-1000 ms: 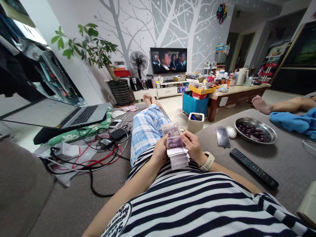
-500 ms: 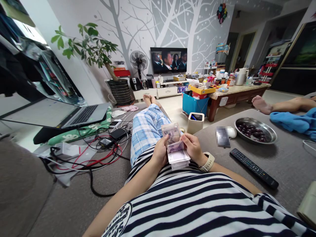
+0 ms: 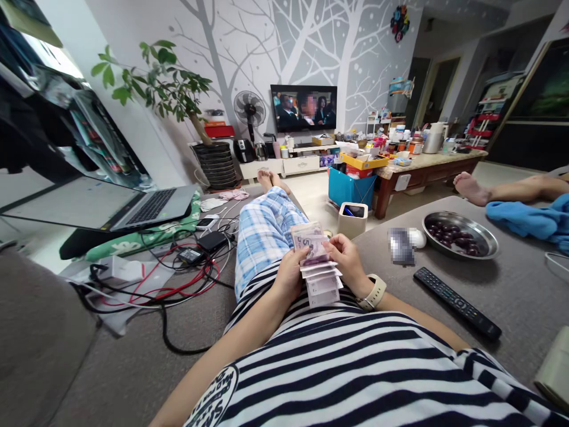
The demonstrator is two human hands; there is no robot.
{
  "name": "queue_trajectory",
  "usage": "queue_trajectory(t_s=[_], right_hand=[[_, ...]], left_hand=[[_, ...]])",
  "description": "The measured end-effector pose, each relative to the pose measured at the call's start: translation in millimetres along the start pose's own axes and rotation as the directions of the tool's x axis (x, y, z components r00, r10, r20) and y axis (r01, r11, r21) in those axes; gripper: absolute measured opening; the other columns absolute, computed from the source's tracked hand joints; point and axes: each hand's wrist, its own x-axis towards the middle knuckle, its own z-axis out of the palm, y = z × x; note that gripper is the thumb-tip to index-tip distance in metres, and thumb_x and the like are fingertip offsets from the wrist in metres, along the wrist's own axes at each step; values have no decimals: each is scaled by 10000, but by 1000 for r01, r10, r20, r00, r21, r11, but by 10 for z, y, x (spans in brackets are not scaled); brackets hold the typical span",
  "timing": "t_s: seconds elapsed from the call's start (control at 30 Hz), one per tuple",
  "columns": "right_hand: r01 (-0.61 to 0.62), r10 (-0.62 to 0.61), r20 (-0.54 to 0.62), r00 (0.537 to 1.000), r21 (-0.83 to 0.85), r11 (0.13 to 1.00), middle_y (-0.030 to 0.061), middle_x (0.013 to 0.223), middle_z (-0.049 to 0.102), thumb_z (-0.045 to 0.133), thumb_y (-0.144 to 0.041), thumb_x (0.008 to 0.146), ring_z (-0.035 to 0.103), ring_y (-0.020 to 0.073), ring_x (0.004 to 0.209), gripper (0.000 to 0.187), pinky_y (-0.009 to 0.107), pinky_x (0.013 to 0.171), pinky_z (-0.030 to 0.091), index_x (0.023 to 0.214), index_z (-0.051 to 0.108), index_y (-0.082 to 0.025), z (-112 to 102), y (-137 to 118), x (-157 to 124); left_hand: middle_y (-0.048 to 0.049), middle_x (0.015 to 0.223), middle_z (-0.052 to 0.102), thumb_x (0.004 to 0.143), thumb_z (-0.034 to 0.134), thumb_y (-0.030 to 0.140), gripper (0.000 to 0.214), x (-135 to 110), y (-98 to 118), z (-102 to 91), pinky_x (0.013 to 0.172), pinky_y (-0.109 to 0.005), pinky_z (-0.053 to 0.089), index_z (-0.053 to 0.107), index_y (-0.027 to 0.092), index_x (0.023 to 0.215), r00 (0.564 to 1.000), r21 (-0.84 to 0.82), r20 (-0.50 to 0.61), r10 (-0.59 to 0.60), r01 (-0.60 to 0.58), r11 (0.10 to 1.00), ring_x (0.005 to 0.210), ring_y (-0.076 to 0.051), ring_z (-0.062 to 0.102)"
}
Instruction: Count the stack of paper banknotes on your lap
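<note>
On my feed, just past the striped shirt (image 3: 338, 367), a fanned batch of banknotes (image 3: 320, 283) sits btwn my 2 hands. L hand (image 3: 288, 277) is closed on its L edge, thumb on top; R hand (image 3: 348, 261) pinches the R edge, w/ a pale watch (image 3: 377, 290) on that wrist. R on the couch (image 3: 398, 290): remote (image 3: 457, 303), then metal bowl (image 3: 491, 242) w/ dark fruit (image 3: 451, 233). L: laptop (image 3: 153, 207). Farther: cluttered tabletop (image 3: 453, 160), TV (image 3: 304, 108) on.
</note>
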Motion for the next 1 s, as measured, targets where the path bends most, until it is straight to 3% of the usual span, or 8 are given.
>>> queue_trajectory(t_s=[0.13,0.4,0.73,1.0], right_hand=[[-22,22,-9,1000,-2,1000,-38,614,527,633,-525,861,455,136,592,361,263,567,390,701,555,-212,10,22,2],[46,-45,-27,999,27,999,-49,595,467,649,-436,863,409,128,571,323,270,554,339,661,524,-217,3,-69,-45],[99,-109,56,992,155,983,-14,691,574,641,-429,884,483,142,615,233,278,595,392,832,637,-201,3,-158,-113],[176,-181,26,983,123,977,-17,683,566,614,-413,916,496,141,643,249,276,629,400,795,640,-196,-24,-200,-110]], left_hand=[[-106,852,790,676,754,159,278,9,-11,11,839,-398,599,709,111,946,999,-9,-36,4,-5,1000,829,-275,761],[-130,926,797,873,578,259,239,46,-24,53,927,-403,587,733,100,963,997,-102,-69,-24,17,995,1015,-283,742],[-102,844,795,820,609,248,197,34,-26,27,896,-395,593,738,116,891,998,-35,-66,-4,1,999,974,-287,749],[-108,866,796,774,652,235,160,10,6,54,912,-408,583,733,121,853,999,-45,-48,12,-15,999,992,-302,741]])
